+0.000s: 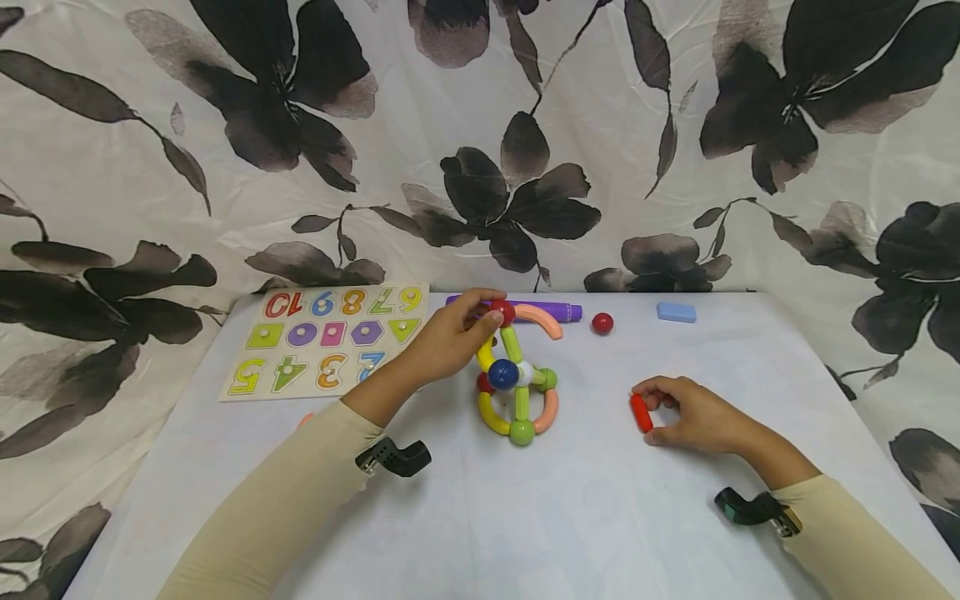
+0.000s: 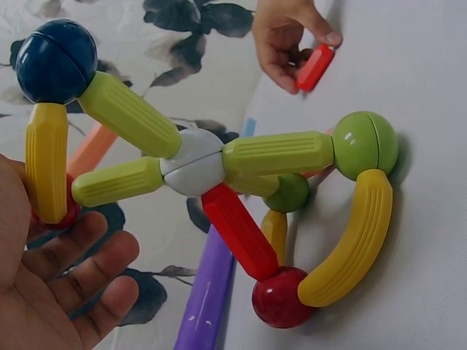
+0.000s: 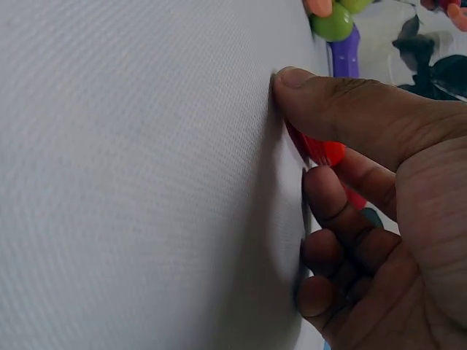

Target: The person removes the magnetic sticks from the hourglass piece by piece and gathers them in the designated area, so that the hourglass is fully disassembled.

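A ball-and-stick magnetic toy structure [image 1: 521,400] stands at the middle of the table, with green, yellow, red and peach sticks joined by coloured balls. At its top, my left hand [image 1: 450,337] pinches a red ball [image 1: 502,313], from which a curved peach stick [image 1: 542,320] juts to the right. The left wrist view shows the white centre ball [image 2: 192,162] and blue ball [image 2: 56,61] close up; the other left fingers are spread. On the right, my right hand [image 1: 697,417] holds a short red stick [image 1: 641,412] at the tabletop between thumb and fingers.
A number-and-shape puzzle board [image 1: 348,333] lies at the back left. Behind the structure is a purple tube-like item [image 1: 562,312]. A loose red ball [image 1: 602,323] and a blue block [image 1: 677,312] sit along the back edge. A peach piece [image 1: 305,419] peeks out beside the left forearm.
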The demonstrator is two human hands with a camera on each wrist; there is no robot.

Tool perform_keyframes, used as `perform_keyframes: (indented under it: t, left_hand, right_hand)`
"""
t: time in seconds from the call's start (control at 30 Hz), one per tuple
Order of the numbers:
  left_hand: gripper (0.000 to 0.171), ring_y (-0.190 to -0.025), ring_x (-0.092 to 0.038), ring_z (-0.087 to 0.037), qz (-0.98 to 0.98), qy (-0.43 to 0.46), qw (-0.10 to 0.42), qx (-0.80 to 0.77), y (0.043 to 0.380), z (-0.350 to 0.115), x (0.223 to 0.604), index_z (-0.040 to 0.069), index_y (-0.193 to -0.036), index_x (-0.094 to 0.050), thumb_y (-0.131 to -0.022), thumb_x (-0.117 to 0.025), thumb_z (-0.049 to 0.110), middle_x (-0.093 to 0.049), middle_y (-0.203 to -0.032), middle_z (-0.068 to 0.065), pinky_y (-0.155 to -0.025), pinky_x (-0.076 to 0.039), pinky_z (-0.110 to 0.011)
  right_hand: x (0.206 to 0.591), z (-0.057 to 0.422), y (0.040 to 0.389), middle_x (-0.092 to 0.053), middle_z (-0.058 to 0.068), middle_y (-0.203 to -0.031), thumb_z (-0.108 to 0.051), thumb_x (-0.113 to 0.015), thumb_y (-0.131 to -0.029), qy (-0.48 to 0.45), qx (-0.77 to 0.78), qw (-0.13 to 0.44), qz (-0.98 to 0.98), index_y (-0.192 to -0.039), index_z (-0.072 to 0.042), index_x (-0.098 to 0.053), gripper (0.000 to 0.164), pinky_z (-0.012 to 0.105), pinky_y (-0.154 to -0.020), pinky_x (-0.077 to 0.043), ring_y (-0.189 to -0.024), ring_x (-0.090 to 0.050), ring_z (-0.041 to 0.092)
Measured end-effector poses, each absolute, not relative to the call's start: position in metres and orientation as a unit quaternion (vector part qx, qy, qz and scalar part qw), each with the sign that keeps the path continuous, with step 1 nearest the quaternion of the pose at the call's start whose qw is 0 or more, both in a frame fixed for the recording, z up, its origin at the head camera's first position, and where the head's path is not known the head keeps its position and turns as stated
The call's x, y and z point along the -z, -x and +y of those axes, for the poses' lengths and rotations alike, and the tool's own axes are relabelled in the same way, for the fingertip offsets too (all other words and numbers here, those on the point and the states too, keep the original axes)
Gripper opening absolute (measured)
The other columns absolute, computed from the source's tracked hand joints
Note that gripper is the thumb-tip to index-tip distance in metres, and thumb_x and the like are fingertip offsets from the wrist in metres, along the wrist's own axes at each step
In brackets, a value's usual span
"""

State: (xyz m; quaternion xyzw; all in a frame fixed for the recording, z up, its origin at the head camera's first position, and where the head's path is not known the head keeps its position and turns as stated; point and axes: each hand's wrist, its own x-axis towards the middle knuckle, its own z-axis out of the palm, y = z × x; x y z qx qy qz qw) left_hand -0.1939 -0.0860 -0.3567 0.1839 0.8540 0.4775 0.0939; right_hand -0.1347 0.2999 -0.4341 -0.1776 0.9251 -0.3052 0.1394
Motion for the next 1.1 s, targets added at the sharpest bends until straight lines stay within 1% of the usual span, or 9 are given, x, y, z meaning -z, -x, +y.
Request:
perform_keyframes:
  t: [0.1, 0.2, 0.33, 0.5, 0.6, 0.7, 0.83, 0.93, 1.1]
  left_hand:
    - [0.046, -0.111, -0.064, -0.019, 0.854, -0.188, 0.091, -0.477, 0.194, -0.086, 0.357, 0.021, -0.148, -0.050, -0.107, -0.054, 0.041, -0.063, -0.129, -0.004, -0.096, -0.055, -0.035]
    - [0.047, -0.112, -0.064, -0.020, 0.853, -0.191, 0.090, -0.477, 0.193, -0.087, 0.357, 0.020, -0.148, -0.049, -0.107, -0.054, 0.041, -0.063, -0.130, -0.005, -0.096, -0.055, -0.036]
    - [0.046, -0.109, -0.065, -0.020, 0.851, -0.197, 0.090, -0.479, 0.193, -0.088, 0.357, 0.019, -0.149, -0.049, -0.107, -0.053, 0.039, -0.063, -0.129, -0.006, -0.095, -0.056, -0.035]
    - [0.045, -0.107, -0.066, -0.021, 0.848, -0.202, 0.088, -0.482, 0.194, -0.089, 0.358, 0.019, -0.148, -0.049, -0.108, -0.052, 0.038, -0.064, -0.127, -0.006, -0.094, -0.056, -0.035]
    - [0.044, -0.109, -0.066, -0.024, 0.847, -0.200, 0.090, -0.484, 0.194, -0.088, 0.358, 0.020, -0.148, -0.049, -0.108, -0.052, 0.039, -0.064, -0.127, -0.005, -0.094, -0.056, -0.035]
    - [0.044, -0.111, -0.066, -0.027, 0.846, -0.198, 0.090, -0.487, 0.195, -0.088, 0.357, 0.020, -0.148, -0.050, -0.108, -0.052, 0.039, -0.064, -0.127, -0.006, -0.095, -0.056, -0.036]
    - [0.045, -0.110, -0.066, -0.025, 0.847, -0.198, 0.090, -0.485, 0.195, -0.087, 0.358, 0.020, -0.148, -0.049, -0.108, -0.052, 0.040, -0.063, -0.127, -0.006, -0.095, -0.056, -0.036]
    - [0.046, -0.108, -0.066, -0.021, 0.848, -0.199, 0.090, -0.483, 0.195, -0.087, 0.359, 0.020, -0.148, -0.049, -0.108, -0.052, 0.041, -0.064, -0.126, -0.004, -0.094, -0.056, -0.035]
    - [0.046, -0.104, -0.065, -0.017, 0.848, -0.204, 0.085, -0.482, 0.195, -0.087, 0.359, 0.020, -0.148, -0.050, -0.107, -0.052, 0.041, -0.065, -0.123, -0.003, -0.094, -0.056, -0.035]
  right_hand:
    - [0.433, 0.299, 0.134, -0.058, -0.002, -0.104, -0.023, -0.092, -0.077, 0.177, 0.300, 0.133, 0.928, -0.131, -0.008, -0.062, 0.064, 0.051, -0.100, -0.048, -0.105, -0.054, 0.024]
    - [0.430, 0.296, 0.133, -0.058, -0.002, -0.103, -0.024, -0.092, -0.076, 0.182, 0.290, 0.108, 0.933, -0.133, -0.008, -0.062, 0.066, 0.050, -0.098, -0.049, -0.104, -0.053, 0.024]
    - [0.421, 0.283, 0.130, -0.060, -0.001, -0.104, -0.025, -0.091, -0.078, 0.198, 0.292, 0.058, 0.934, -0.132, -0.008, -0.063, 0.063, 0.045, -0.089, -0.049, -0.102, -0.052, 0.023]
    - [0.404, 0.249, 0.125, -0.066, 0.005, -0.108, -0.025, -0.088, -0.084, 0.207, 0.322, 0.015, 0.924, -0.132, -0.006, -0.063, 0.058, 0.039, -0.080, -0.052, -0.097, -0.056, 0.024]
    - [0.395, 0.225, 0.120, -0.068, 0.007, -0.109, -0.023, -0.085, -0.087, 0.213, 0.324, -0.005, 0.922, -0.132, -0.006, -0.063, 0.054, 0.036, -0.074, -0.052, -0.091, -0.059, 0.025]
    - [0.390, 0.202, 0.116, -0.069, 0.006, -0.110, -0.024, -0.083, -0.089, 0.220, 0.318, -0.014, 0.922, -0.133, -0.007, -0.061, 0.053, 0.032, -0.071, -0.053, -0.090, -0.061, 0.023]
    - [0.388, 0.175, 0.113, -0.068, 0.008, -0.115, -0.026, -0.084, -0.088, 0.228, 0.340, -0.023, 0.912, -0.135, -0.007, -0.059, 0.056, 0.032, -0.074, -0.057, -0.098, -0.064, 0.023]
    - [0.386, 0.159, 0.112, -0.065, 0.010, -0.120, -0.026, -0.086, -0.086, 0.229, 0.383, -0.031, 0.894, -0.135, -0.007, -0.058, 0.059, 0.037, -0.077, -0.060, -0.103, -0.065, 0.025]
    - [0.382, 0.136, 0.110, -0.060, 0.008, -0.129, -0.034, -0.088, -0.082, 0.205, 0.432, -0.028, 0.878, -0.137, -0.010, -0.054, 0.069, 0.047, -0.086, -0.059, -0.108, -0.064, 0.029]
